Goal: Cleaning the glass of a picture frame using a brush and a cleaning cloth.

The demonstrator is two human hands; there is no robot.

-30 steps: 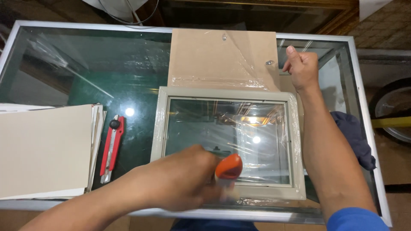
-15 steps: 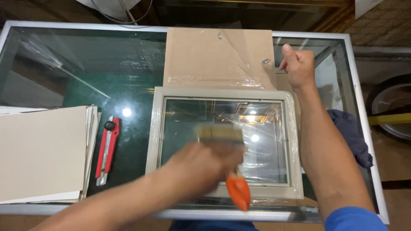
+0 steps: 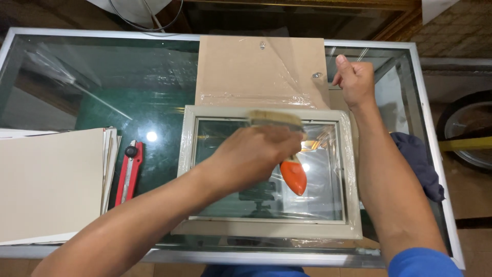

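Note:
My left hand (image 3: 253,154) grips a paintbrush with an orange handle (image 3: 294,175). Its pale bristles (image 3: 275,119) lie across the top of the glass in a cream picture frame (image 3: 266,230). The frame lies flat on a glass-topped table (image 3: 92,87) and is partly wrapped in clear plastic film. My right hand (image 3: 356,82) is closed in a loose fist with the thumb up, at the right corner of a brown backing board (image 3: 251,66) that is tucked under the frame's far edge.
A red utility knife (image 3: 128,172) lies left of the frame. A stack of pale cardboard sheets (image 3: 48,182) sits at the table's left front. A dark blue cloth (image 3: 417,161) hangs off the right edge. A wheel (image 3: 469,133) stands beyond the table at right.
My left hand has swept the brush from the frame's lower edge up to its top edge. My right hand has stayed on the backing board's corner.

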